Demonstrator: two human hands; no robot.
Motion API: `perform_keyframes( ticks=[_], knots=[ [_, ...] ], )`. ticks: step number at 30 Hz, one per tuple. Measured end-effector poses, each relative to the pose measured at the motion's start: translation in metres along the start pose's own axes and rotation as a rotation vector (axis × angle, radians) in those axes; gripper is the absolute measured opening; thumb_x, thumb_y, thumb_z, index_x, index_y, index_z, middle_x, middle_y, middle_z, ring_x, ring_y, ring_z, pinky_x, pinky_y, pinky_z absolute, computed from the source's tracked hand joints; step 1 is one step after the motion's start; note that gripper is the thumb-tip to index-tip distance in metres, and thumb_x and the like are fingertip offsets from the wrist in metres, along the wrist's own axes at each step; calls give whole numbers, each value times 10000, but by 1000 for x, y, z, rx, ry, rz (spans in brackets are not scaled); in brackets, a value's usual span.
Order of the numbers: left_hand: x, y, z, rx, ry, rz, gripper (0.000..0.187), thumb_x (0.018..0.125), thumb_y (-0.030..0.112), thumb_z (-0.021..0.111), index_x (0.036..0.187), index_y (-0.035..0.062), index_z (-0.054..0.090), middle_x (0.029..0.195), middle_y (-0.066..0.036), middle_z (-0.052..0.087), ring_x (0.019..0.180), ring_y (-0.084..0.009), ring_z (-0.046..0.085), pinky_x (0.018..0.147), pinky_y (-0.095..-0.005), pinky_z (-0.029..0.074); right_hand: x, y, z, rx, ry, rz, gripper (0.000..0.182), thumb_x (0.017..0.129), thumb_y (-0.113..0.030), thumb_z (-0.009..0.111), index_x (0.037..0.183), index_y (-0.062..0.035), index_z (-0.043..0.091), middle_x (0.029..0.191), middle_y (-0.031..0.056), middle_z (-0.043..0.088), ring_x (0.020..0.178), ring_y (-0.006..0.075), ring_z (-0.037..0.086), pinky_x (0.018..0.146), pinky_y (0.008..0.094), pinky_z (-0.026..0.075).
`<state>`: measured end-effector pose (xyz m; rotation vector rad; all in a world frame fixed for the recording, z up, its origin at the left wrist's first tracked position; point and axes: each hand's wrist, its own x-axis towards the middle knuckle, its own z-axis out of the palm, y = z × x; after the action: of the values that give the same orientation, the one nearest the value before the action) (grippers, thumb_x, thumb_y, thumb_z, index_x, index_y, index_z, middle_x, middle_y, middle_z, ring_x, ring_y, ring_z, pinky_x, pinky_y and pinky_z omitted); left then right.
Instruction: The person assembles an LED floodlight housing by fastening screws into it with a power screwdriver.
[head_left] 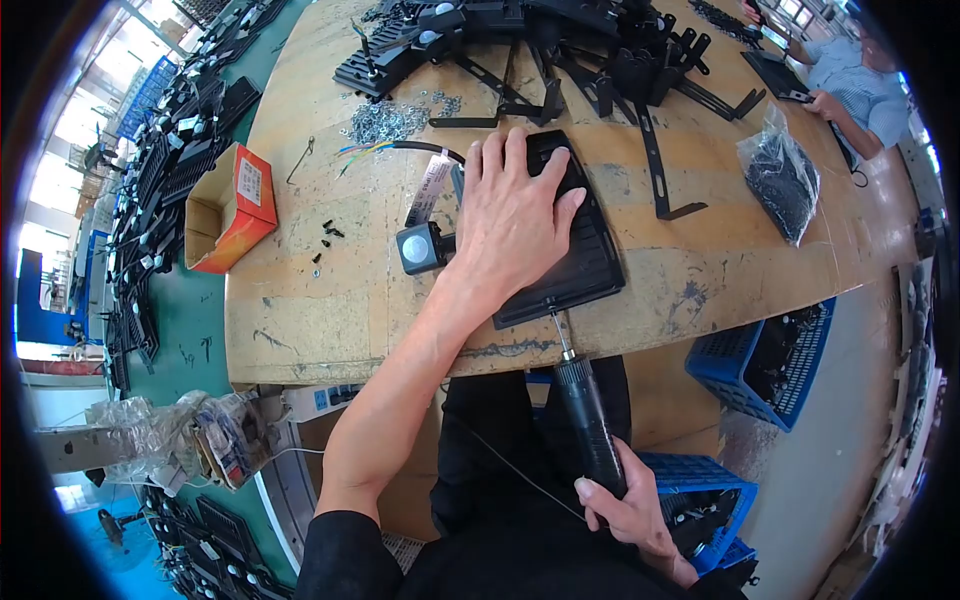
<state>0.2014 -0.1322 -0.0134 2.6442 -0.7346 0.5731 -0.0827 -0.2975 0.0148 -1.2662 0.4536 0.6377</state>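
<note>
On the wooden table lies a black finned lamp housing (585, 262) with its cable and a small sensor box (418, 248) at its left. My left hand (512, 215) rests flat on the housing, fingers spread. Below the table edge my right hand (628, 505) is wrapped round the handle of a black electric screwdriver (590, 415). The screwdriver's bit points up and meets a screw at the housing's near edge. A white label (430, 188) hangs by the cable.
Around the work lie an orange box (245, 210), loose washers (385, 122), several dark screws (332, 230), black brackets (655, 165) and a plastic bag (783, 178) of screws. Blue crates (745, 365) stand below at the right. Another person (855, 85) sits at the far right.
</note>
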Motion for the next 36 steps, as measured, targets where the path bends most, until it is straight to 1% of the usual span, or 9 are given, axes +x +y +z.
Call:
perform_keyframes(
  ticks=[13, 16, 17, 21, 24, 29, 31, 33, 36],
  knots=[
    [0, 5, -5, -21, 1, -31, 462, 1026, 367, 624, 1386, 78, 648, 1446, -305, 513, 1381, -474, 464, 1156, -533, 391, 3, 0, 2, 228, -157, 12, 716, 990, -232, 688, 1557, 63, 366, 764, 96, 592, 502, 151, 574, 455, 275, 463],
    [2, 8, -10, -49, -7, -60, 447, 1009, 364, 645, 1370, 101, 669, 1416, -276, 544, 1338, -475, 500, 1104, -531, 446, 7, 10, -6, 327, -306, -17, 648, 1052, -247, 636, 1584, 5, 365, 768, 55, 570, 493, 135, 568, 458, 262, 452],
    [2, 5, -6, -98, 30, -17, 419, 961, 313, 701, 1309, 80, 687, 1367, -284, 550, 1305, -475, 508, 1093, -543, 440, 11, 17, -12, 568, -459, 43, 667, 1055, -274, 632, 1600, -12, 348, 782, 54, 559, 472, 131, 539, 417, 250, 423],
    [4, 20, -6, 6, -18, -33, 459, 1029, 344, 624, 1405, 83, 648, 1487, -297, 491, 1402, -488, 438, 1169, -553, 359, 13, 43, -22, 906, -675, 59, 677, 1092, -364, 575, 1633, -70, 293, 800, 52, 551, 418, 117, 498, 357, 235, 410],
    [1, 13, -10, -2, -31, 9, 463, 1044, 338, 604, 1406, 52, 640, 1514, -309, 475, 1419, -486, 425, 1185, -554, 345, 12, 37, -22, 813, -632, 14, 667, 1090, -353, 586, 1629, -73, 309, 802, 36, 545, 428, 103, 510, 358, 226, 401],
    [-10, 28, -27, -84, -64, 28, 492, 1051, 331, 585, 1427, 15, 610, 1561, -297, 460, 1484, -473, 378, 1219, -583, 289, -37, 21, -36, 250, -293, -119, 701, 1028, -279, 687, 1611, -60, 365, 839, 30, 563, 496, 85, 542, 441, 227, 435],
    [-34, 51, -38, -89, -242, 74, 580, 1035, 391, 599, 1451, -12, 570, 1588, -301, 430, 1514, -477, 347, 1256, -579, 233, -39, 33, -50, 307, -284, -153, 705, 1006, -250, 706, 1608, -77, 381, 842, 31, 571, 516, 84, 558, 456, 228, 432],
    [-57, 82, -52, 7, -223, 150, 722, 984, 444, 673, 1479, -54, 506, 1584, -345, 404, 1515, -498, 335, 1261, -579, 230, -37, 40, -60, 282, -115, -257, 655, 1029, -271, 707, 1572, -62, 405, 826, 22, 587, 492, 101, 565, 422, 241, 406],
    [-73, 107, -68, -1, -262, 154, 822, 915, 434, 762, 1490, -72, 466, 1568, -373, 396, 1503, -512, 343, 1257, -587, 241, -24, 31, -71, 327, -74, -308, 653, 1005, -266, 742, 1543, -58, 437, 820, 29, 598, 512, 111, 582, 437, 248, 406]
  ],
)
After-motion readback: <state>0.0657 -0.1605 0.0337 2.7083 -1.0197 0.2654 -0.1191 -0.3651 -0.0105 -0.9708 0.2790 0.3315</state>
